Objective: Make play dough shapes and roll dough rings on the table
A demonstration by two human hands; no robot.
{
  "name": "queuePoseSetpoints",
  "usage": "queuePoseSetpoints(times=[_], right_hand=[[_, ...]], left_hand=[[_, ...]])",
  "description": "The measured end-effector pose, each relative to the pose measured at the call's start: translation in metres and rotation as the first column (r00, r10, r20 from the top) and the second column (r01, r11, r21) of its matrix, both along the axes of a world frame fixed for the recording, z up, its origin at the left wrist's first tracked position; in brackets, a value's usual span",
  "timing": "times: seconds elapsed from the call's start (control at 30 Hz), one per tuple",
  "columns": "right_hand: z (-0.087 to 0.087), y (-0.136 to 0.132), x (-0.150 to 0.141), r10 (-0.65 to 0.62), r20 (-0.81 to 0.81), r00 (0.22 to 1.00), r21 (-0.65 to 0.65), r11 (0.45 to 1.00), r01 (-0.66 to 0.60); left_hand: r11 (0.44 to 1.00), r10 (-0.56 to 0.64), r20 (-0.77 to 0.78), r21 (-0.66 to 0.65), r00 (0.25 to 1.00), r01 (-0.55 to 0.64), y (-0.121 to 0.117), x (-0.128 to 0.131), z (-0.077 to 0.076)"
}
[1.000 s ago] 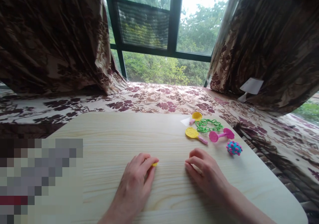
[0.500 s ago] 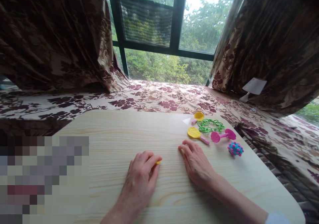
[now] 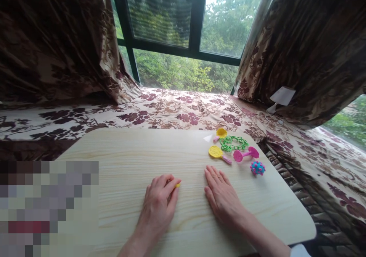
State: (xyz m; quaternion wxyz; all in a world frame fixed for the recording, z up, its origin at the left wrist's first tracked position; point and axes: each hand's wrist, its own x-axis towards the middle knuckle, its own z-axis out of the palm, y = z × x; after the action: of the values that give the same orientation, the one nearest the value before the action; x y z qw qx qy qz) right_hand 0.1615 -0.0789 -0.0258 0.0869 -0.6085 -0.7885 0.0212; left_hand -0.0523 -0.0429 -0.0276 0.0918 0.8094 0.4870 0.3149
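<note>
My left hand point(image 3: 160, 205) rests on the pale wooden table point(image 3: 120, 158), fingers curled over a small yellow piece point(image 3: 177, 185) that peeks out at the fingertips. My right hand point(image 3: 221, 198) lies flat beside it, fingers stretched out and holding nothing. Beyond the right hand lie small toys: a yellow paddle with a pink handle point(image 3: 217, 153), a second yellow piece point(image 3: 220, 133), a green chain of loops point(image 3: 233, 143), a pink dumbbell-shaped piece point(image 3: 245, 154) and a blue ball with pink studs point(image 3: 257, 167).
A floral brown-and-cream cloth point(image 3: 177, 112) covers the surface behind the table. Dark floral curtains point(image 3: 51, 43) hang on both sides of a window point(image 3: 183, 28). A white tag point(image 3: 281, 95) hangs at the right curtain. A blurred patch covers the table's left.
My right hand has opened from a loose curl to lying flat and slid a little left, toward the left hand. The left hand has stayed on the yellow piece.
</note>
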Motion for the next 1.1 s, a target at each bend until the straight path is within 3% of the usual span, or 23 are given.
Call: queuePoseSetpoints(times=[0.1, 0.2, 0.3, 0.4, 0.47, 0.63, 0.77, 0.83, 0.93, 1.1], right_hand=[[-0.011, -0.034, 0.018, 0.022, 0.057, 0.998, 0.016, 1.0, -0.023], [-0.016, -0.052, 0.011, 0.095, 0.082, 0.992, 0.013, 0.995, -0.097], [-0.009, -0.029, -0.014, 0.111, 0.045, 0.993, 0.001, 0.994, -0.111], [0.001, 0.006, -0.028, -0.003, -0.006, 1.0, -0.001, 1.0, 0.003], [0.0, 0.012, -0.023, -0.057, -0.018, 0.998, 0.006, 0.998, 0.057], [-0.015, -0.039, 0.005, -0.031, 0.019, 0.999, 0.039, 0.999, 0.03], [-0.006, -0.063, 0.006, 0.143, -0.058, 0.988, 0.04, 0.989, -0.14], [0.007, -0.053, 0.0, 0.136, -0.166, 0.977, 0.027, 0.991, -0.134], [0.019, -0.021, -0.013, 0.003, -0.306, 0.952, -0.008, 1.0, -0.006], [0.01, 0.031, -0.041, -0.095, -0.189, 0.977, 0.044, 0.993, 0.105]], left_hand=[[1.0, 0.002, -0.01, -0.013, 1.0, -0.002, 0.0, 0.0, 0.001], [0.999, 0.006, -0.022, -0.037, 1.0, -0.007, 0.0, 0.0, 0.003], [0.998, 0.005, -0.037, -0.058, 0.999, -0.007, 0.0, 0.001, 0.004], [0.998, 0.004, -0.052, -0.061, 0.999, -0.007, -0.001, 0.001, 0.005], [0.998, 0.005, -0.054, -0.055, 0.999, -0.008, -0.001, 0.001, 0.005], [0.999, 0.006, -0.029, -0.031, 1.0, -0.007, -0.001, 0.001, 0.006], [0.999, 0.011, 0.002, -0.035, 1.0, -0.011, -0.001, 0.0, 0.005], [0.999, 0.031, 0.021, -0.034, 0.999, -0.03, 0.0, -0.002, 0.003], [0.994, 0.104, 0.013, -0.028, 0.995, -0.103, 0.003, -0.008, 0.002], [0.987, 0.161, -0.092, -0.006, 0.983, -0.162, 0.022, -0.013, 0.008]])
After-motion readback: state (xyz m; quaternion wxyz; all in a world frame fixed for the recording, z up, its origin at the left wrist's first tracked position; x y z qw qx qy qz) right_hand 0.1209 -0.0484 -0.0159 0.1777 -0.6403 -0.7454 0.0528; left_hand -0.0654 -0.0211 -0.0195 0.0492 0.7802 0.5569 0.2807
